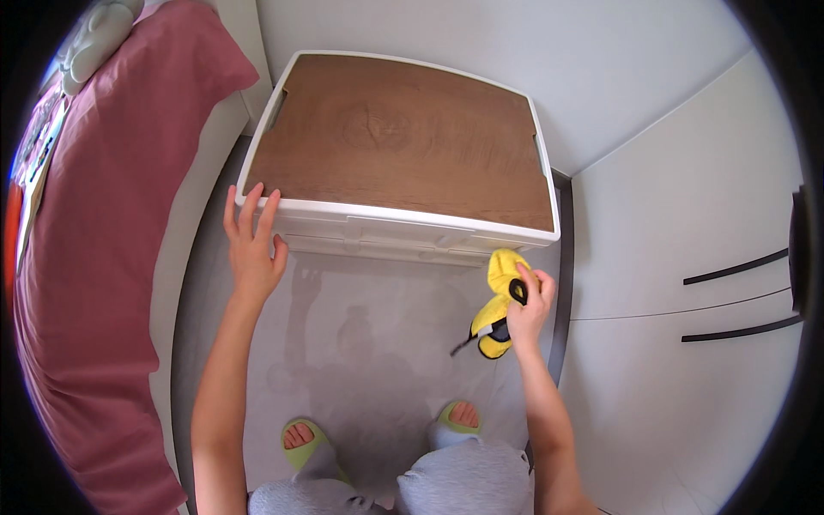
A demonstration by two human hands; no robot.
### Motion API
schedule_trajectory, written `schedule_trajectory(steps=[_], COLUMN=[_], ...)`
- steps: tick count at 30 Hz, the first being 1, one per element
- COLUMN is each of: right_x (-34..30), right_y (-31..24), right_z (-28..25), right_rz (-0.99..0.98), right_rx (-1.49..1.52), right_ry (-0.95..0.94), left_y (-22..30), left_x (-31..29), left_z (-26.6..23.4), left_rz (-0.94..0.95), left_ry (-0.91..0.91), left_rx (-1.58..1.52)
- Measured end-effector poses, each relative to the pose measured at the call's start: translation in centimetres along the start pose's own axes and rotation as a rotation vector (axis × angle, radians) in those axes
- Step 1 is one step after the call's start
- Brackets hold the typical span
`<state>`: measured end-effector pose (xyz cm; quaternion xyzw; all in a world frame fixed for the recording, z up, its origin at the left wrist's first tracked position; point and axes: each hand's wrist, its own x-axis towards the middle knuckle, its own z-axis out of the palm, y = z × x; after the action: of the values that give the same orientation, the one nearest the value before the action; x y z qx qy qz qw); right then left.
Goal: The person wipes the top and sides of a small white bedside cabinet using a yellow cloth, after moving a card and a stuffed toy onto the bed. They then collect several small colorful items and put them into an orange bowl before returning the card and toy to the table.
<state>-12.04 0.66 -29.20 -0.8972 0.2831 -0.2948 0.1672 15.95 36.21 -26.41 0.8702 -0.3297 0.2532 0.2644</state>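
In front of me stands a white storage box with a brown wood-patterned top [412,137]. My left hand [253,249] rests at its near left corner, fingertips on the white rim and fingers spread. Crumpled yellow cloth with black trim [499,279] hangs from my right hand [534,309], just off the box's near right corner. A black loop shows by the fingers, and a dark strap end dangles from the cloth's lower left. My right fingers are closed round it; the palm side is hidden.
A bed with a pink cover [94,283] runs along the left. White cabinet doors with black handles [738,268] stand at the right. Behind the box is a white wall [515,34]. Grey floor [369,343] lies between the box and my feet in green slippers [300,438].
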Motion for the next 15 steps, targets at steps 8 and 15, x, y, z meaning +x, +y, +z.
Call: schedule_trajectory(steps=[8, 15], right_x=[-0.8, 0.0], right_y=[-4.1, 0.3], right_z=[9.4, 7.0], right_rz=[-0.207, -0.209], right_rx=[0.03, -0.007], right_ry=[-0.015, -0.019], left_y=[0.7, 0.3], left_x=[-0.2, 0.2], left_z=[0.6, -0.6], left_rz=[-0.025, -0.018], left_ry=[0.016, -0.042], left_rx=[-0.037, 0.013])
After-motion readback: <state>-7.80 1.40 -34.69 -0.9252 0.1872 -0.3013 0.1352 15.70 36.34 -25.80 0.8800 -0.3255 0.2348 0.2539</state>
